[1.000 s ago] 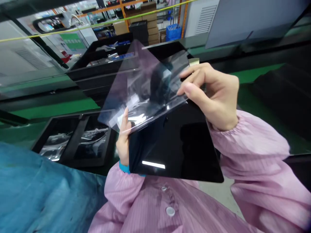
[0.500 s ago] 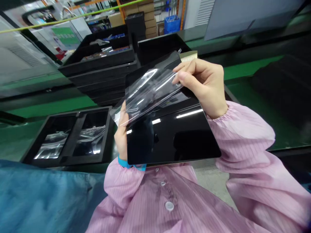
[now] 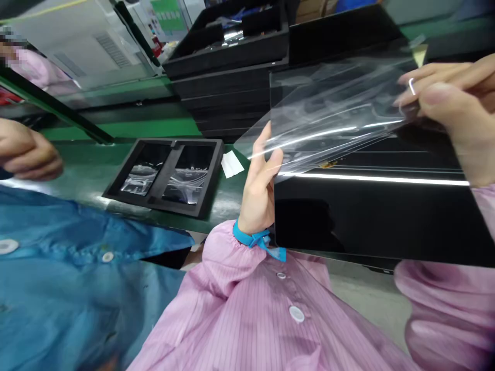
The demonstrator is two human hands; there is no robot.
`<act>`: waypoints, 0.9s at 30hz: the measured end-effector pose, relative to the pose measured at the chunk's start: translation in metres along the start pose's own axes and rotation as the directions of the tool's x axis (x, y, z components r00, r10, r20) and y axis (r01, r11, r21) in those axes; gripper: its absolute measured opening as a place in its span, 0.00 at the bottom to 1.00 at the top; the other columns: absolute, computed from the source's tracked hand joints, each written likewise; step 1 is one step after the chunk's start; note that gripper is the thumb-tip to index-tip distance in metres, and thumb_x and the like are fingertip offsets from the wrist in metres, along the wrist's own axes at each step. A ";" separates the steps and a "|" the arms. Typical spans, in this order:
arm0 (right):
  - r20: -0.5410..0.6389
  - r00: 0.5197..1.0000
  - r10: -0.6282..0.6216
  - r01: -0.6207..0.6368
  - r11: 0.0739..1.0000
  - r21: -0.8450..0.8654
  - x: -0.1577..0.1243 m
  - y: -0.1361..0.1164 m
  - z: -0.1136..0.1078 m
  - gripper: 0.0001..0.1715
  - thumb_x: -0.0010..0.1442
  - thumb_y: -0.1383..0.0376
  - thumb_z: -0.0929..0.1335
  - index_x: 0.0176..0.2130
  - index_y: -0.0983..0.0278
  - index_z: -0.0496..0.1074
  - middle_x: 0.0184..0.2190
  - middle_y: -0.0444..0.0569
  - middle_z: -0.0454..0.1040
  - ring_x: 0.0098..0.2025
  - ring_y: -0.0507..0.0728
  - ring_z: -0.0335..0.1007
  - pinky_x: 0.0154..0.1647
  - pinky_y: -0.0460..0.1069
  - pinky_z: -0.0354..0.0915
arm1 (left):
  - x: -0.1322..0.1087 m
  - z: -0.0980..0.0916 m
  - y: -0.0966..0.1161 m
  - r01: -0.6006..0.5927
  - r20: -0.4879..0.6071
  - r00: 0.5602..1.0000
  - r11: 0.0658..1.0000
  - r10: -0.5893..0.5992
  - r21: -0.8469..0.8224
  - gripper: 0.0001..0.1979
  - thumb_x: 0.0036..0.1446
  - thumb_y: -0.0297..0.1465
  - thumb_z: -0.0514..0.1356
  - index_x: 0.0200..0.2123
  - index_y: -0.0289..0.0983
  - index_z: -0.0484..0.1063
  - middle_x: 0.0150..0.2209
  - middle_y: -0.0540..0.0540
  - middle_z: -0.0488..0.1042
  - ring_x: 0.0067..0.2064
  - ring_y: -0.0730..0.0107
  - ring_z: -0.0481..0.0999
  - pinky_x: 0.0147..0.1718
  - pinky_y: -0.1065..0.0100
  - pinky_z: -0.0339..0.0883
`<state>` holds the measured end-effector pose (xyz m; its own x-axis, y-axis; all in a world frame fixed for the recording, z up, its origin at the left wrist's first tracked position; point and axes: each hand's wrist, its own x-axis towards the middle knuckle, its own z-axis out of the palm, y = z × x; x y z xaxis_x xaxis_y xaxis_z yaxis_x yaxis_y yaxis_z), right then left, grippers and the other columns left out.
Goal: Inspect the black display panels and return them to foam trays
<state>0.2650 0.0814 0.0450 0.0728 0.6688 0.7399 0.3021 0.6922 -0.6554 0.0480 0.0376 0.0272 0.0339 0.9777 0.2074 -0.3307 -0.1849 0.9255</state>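
A glossy black glass panel [image 3: 371, 221] is held up in front of my pink smock. Its left edge is gripped by my left hand [image 3: 258, 196], which wears a blue wrist strap [image 3: 251, 238]; the fingers behind the panel are hidden. My right hand [image 3: 460, 98] pinches a clear plastic film [image 3: 328, 123] near the panel's upper right. The film stretches diagonally across the upper part of the panel and sticks out past the left edge, over my left fingers. A pale yellow tab [image 3: 419, 54] shows just above my right fingertips.
A black two-compartment tray [image 3: 201, 203] with film-covered dark panels lies on the green bench [image 3: 83, 159]. Beside it is a white paper slip [image 3: 232, 164]. Stacked black trays [image 3: 228, 98] rise behind. A co-worker's hand [image 3: 31, 152] and blue sleeve [image 3: 77, 216] are at left.
The view has shifted, so the panel and both hands appear farther right and larger. The film is stretched longer between my hands. A co-worker's hand has come into view at left, and the white slip shows on the bench.
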 end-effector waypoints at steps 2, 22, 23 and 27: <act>0.005 1.000 -0.007 0.007 1.000 -0.012 0.000 -0.003 0.002 0.15 0.57 0.59 0.72 0.25 0.58 0.64 0.29 0.48 0.73 0.40 0.56 0.73 0.56 0.58 0.66 | 0.000 -0.001 -0.001 0.042 -0.010 0.999 0.999 -0.042 0.012 0.19 0.65 0.30 0.47 0.58 0.44 0.62 0.65 0.60 0.61 0.68 0.75 0.55 0.66 0.63 0.50; 0.083 0.995 -0.051 0.095 0.692 -0.716 0.006 -0.007 -0.007 0.26 0.70 0.57 0.58 0.23 0.65 0.59 0.19 0.42 0.55 0.22 0.47 0.50 0.25 0.47 0.47 | -0.018 -0.037 -0.035 -0.251 0.054 0.968 0.957 0.245 0.144 0.23 0.62 0.30 0.56 0.61 0.48 0.65 0.63 0.55 0.66 0.67 0.63 0.58 0.67 0.63 0.50; 0.123 0.987 -0.103 0.161 0.616 -0.771 0.007 -0.011 -0.008 0.28 0.70 0.58 0.57 0.20 0.65 0.52 0.17 0.41 0.50 0.21 0.47 0.45 0.24 0.48 0.43 | -0.022 -0.040 -0.039 -0.257 0.048 0.966 0.958 0.252 0.127 0.24 0.62 0.30 0.56 0.61 0.49 0.65 0.63 0.55 0.66 0.66 0.64 0.60 0.66 0.64 0.52; 0.194 0.956 -0.221 0.267 0.370 -0.890 -0.006 -0.035 -0.016 0.26 0.65 0.59 0.61 0.18 0.64 0.52 0.18 0.45 0.55 0.24 0.52 0.49 0.27 0.50 0.43 | -0.036 -0.052 -0.053 -0.249 -0.008 0.968 0.964 0.251 0.088 0.24 0.62 0.31 0.56 0.61 0.50 0.64 0.62 0.53 0.67 0.65 0.63 0.62 0.65 0.61 0.53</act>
<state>0.2693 0.0487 0.0665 -0.1819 0.5387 0.8226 0.9771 0.1928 0.0899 0.0155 0.0177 -0.0454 -0.0577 0.9008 0.4303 -0.2441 -0.4307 0.8689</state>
